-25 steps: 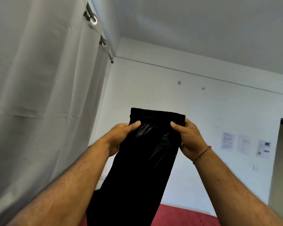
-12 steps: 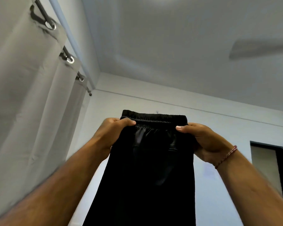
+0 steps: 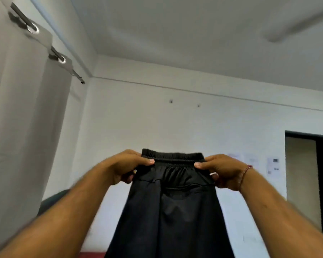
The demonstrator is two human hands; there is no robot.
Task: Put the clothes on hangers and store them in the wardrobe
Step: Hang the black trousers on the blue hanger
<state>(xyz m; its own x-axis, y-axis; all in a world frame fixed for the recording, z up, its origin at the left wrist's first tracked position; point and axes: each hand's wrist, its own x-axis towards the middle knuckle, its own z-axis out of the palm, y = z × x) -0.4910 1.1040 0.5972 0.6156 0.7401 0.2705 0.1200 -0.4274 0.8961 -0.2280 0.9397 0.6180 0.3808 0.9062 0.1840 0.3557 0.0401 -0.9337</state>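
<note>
Two bare forearms are raised into view from below, and a pair of black trousers point(image 3: 170, 207) is held up between them by its elastic waistband point(image 3: 172, 159). The left hand point(image 3: 126, 167) is curled around the waistband's left corner, thumb pressed on the near face and fingers tucked behind the fabric. The right hand point(image 3: 223, 170) is closed on the opposite corner in the same pinch; a red thread bracelet point(image 3: 247, 173) is worn at its wrist. The band is stretched level between the two hands, and the legs are left hanging straight down below them, out of the bottom of the view (a pocket seam is seen just under the right thumb).

Left of the left hand, further back, a pale curtain point(image 3: 23, 127) is hung from a rod by metal eyelets. Beyond both hands a white wall is seen, with small papers point(image 3: 273, 166) pinned behind the right wrist and a dark doorway point(image 3: 309, 179) further right.

No hanger and no wardrobe are shown. The garment is judged to be only straightened so far; hanging and storing remain to be done.
</note>
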